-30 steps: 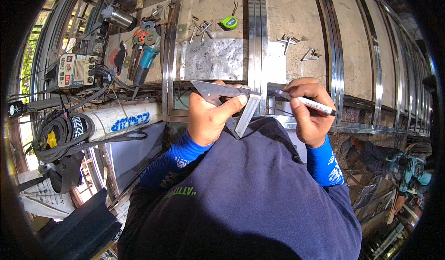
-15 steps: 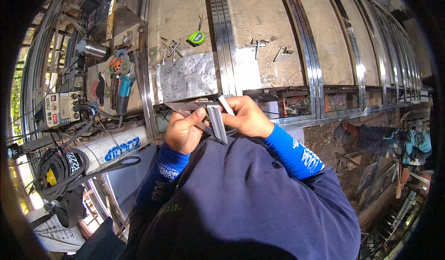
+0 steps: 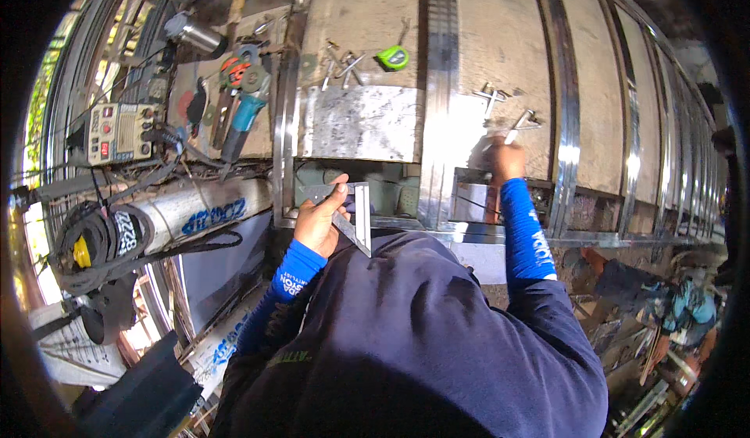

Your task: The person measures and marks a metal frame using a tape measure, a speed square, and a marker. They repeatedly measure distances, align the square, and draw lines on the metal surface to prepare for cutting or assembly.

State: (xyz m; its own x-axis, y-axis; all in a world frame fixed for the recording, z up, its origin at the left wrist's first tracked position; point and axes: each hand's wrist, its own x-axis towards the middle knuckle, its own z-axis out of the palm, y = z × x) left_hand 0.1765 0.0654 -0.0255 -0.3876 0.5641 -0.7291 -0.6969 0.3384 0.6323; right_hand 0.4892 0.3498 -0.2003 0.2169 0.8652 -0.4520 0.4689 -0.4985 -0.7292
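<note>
My left hand (image 3: 319, 223) grips a triangular metal square (image 3: 362, 218), pinched at its edge between thumb and fingers, over the gap in the frame. My right hand (image 3: 506, 163) is stretched forward to the far right, over the near edge of the board. Its fingers are blurred, so what they hold, if anything, does not show. Just beyond it lies a V-shaped pair of small metal rods (image 3: 525, 124). A second small cluster of rods (image 3: 491, 98) lies a little farther off. More rods (image 3: 344, 66) rest left of a green tape measure (image 3: 393, 57).
A shiny metal frame (image 3: 566, 149) with several crossbars spans the boards. A marked metal sheet (image 3: 359, 125) lies between bars. To the left are a teal angle grinder (image 3: 245, 119), a welding machine (image 3: 121, 135) and a white cylinder (image 3: 223, 207). Another person (image 3: 664, 297) works at the right.
My right hand has left the square and reached forward and right toward the metal rods. My left hand keeps the square. The view has shifted, moving the bench rightward in the picture.
</note>
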